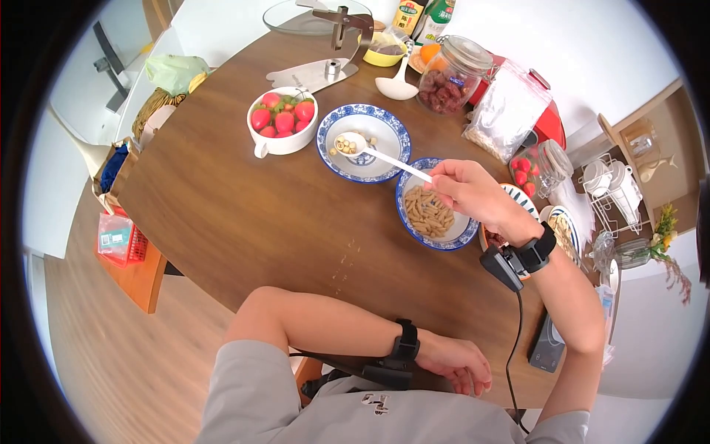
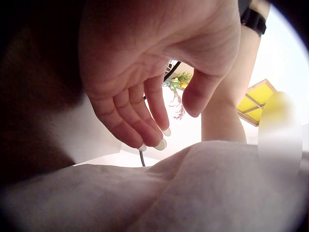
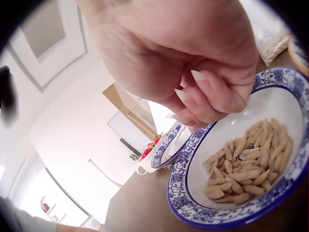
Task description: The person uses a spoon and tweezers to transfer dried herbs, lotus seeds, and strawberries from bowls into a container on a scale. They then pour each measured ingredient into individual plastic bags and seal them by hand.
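In the head view my right hand [image 1: 470, 194] pinches the handle of a white spoon [image 1: 399, 163]. Several pale round pieces lie in the spoon's bowl, over a blue-and-white bowl [image 1: 394, 175] with a few more pieces in it. Beneath and beside the right hand is a second patterned bowl [image 1: 408, 222] holding tan, elongated pieces [image 3: 248, 166]; the right wrist view shows my curled fingers [image 3: 207, 99] above its rim. My left hand [image 1: 455, 362], relaxed and holding nothing, hangs by the table's near edge; its fingers are loosely bent in the left wrist view.
A white cup of strawberries [image 1: 283, 122] stands left of the bowls. Behind them are a ladle [image 1: 397, 87], a jar of dark red fruit [image 1: 452, 78] and a metal stand [image 1: 333, 70]. A plastic bag [image 1: 506, 111], jars and plates crowd the right side.
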{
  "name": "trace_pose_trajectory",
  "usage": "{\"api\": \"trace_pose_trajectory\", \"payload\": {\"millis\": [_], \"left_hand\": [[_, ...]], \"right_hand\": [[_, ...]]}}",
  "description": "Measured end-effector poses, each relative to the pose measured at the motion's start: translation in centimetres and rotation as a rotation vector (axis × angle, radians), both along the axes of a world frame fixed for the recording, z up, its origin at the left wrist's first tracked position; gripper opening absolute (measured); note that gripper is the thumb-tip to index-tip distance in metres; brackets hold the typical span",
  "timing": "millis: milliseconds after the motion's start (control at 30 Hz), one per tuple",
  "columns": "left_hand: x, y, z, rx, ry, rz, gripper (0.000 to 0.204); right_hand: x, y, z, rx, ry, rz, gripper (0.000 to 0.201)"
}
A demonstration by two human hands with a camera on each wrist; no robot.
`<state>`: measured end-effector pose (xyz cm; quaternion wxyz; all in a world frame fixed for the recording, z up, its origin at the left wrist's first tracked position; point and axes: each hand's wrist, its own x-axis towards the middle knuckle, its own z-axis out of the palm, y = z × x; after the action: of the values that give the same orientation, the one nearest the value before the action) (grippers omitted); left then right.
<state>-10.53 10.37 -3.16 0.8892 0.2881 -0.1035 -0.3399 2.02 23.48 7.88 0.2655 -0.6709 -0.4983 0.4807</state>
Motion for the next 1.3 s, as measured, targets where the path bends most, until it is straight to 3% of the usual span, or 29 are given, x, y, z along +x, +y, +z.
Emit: {"api": "trace_pose_trajectory", "payload": {"millis": [267,467,667,700,767,1067,1133,1300], "left_hand": [[-0.1,0.2,0.4,0.001,-0.003,-0.017,0.028],[-0.1,0.4,0.6,0.025,0.008,-0.027,0.027],[0.0,0.6,0.6,0.028,0.063,-0.048,0.024],[0.0,0.5,0.6,0.024,0.061,-0.103,0.024],[0.0,0.8,0.7,0.039,0.067,-0.044,0.025],[0.0,0.9,0.2,-0.005,0.061,-0.051,0.025],[-0.1,0.9,0.1,-0.004,0.042,-0.032,0.026],[-0.1,0.8,0.4,-0.003,0.048,-0.036,0.026]], "right_hand": [[0.8,-1.6,2.0,0.014,0.027,-0.052,0.017],[3.4,-6.6,4.8,0.044,0.038,-0.134,0.017],[6.6,-16.7,8.0,0.096,0.099,-0.366,0.013],[6.9,-18.6,8.4,0.096,0.063,-0.432,0.013],[7.9,-23.1,9.3,0.085,0.001,-0.489,0.013],[9.4,-42.3,7.9,0.049,-0.165,-0.997,0.016],[9.1,-45.0,7.3,0.004,-0.125,-1.103,0.016],[9.3,-46.8,5.9,-0.005,-0.133,-1.106,0.015]]}}
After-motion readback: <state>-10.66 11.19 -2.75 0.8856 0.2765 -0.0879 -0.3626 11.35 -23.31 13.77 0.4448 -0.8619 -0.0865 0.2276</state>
